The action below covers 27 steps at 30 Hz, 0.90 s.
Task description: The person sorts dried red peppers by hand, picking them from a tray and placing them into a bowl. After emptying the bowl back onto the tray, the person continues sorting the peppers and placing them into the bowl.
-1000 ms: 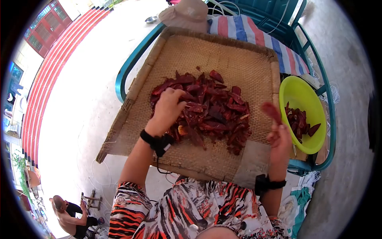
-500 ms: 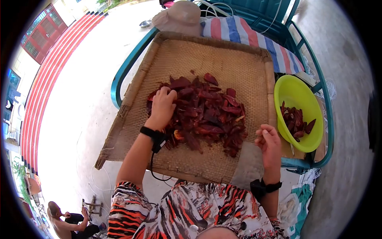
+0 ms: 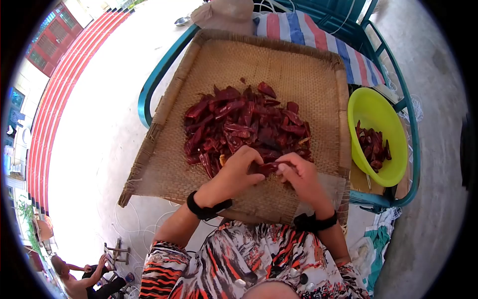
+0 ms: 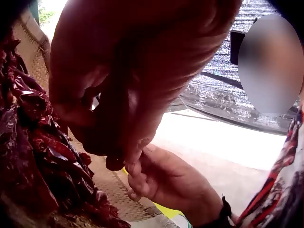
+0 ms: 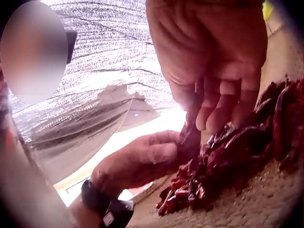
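glossy wrinkled red pepper (image 3: 269, 168) | both hands' curled fingers (image 5: 216, 107) | woven tray (image 3: 298, 65)

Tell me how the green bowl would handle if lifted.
The bowl is probably light, looking like plastic and holding only a small heap of peppers. Its smooth wall may be slippery, and the loose peppers could slide if tilted.

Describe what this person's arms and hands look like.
The left hand and right hand are bare. Each wrist has a black band, the left one carrying a black box with a pale label. Short sleeves show black, white and orange stripes.
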Tool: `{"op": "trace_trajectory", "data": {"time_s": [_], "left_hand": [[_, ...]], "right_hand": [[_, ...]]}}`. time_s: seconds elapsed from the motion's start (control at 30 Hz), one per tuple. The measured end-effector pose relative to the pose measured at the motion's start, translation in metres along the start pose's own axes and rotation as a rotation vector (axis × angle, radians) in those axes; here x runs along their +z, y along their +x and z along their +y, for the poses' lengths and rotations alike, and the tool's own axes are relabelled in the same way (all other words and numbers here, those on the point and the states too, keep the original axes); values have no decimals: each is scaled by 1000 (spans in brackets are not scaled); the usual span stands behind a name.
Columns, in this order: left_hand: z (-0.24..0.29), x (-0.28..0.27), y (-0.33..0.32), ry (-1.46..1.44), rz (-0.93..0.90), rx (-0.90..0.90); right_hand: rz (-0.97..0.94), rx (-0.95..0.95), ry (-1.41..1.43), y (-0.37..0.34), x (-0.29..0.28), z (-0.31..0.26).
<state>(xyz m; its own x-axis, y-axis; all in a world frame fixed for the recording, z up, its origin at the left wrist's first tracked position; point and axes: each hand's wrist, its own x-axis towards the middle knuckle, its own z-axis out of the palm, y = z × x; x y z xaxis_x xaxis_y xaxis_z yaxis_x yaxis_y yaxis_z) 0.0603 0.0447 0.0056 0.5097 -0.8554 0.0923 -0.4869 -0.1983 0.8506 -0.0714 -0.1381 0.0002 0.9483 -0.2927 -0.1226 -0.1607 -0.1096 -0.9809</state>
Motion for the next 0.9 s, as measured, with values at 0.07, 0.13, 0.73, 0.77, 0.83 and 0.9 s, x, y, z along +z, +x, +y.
{"op": "trace_trajectory", "data": {"time_s": [0.07,0.13,0.73,0.77,0.83,0.9], "left_hand": [[-10,-1,-3,-42,78,1],[-23,-1,-4,-28,183,59],[7,19,19,-38,207,117],[-3,14,22,10,261,125],[-22,-1,26,208,302,58],[-33,-13,31,300,348,-5]], "right_hand": [[78,49,25,-3,-16,2],[272,71,128,-9,-38,5],[-59,246,178,-21,-33,14],[30,241,220,-24,-43,10],[249,170,300,-30,-68,7],[471,6,522,-34,-92,9]]}}
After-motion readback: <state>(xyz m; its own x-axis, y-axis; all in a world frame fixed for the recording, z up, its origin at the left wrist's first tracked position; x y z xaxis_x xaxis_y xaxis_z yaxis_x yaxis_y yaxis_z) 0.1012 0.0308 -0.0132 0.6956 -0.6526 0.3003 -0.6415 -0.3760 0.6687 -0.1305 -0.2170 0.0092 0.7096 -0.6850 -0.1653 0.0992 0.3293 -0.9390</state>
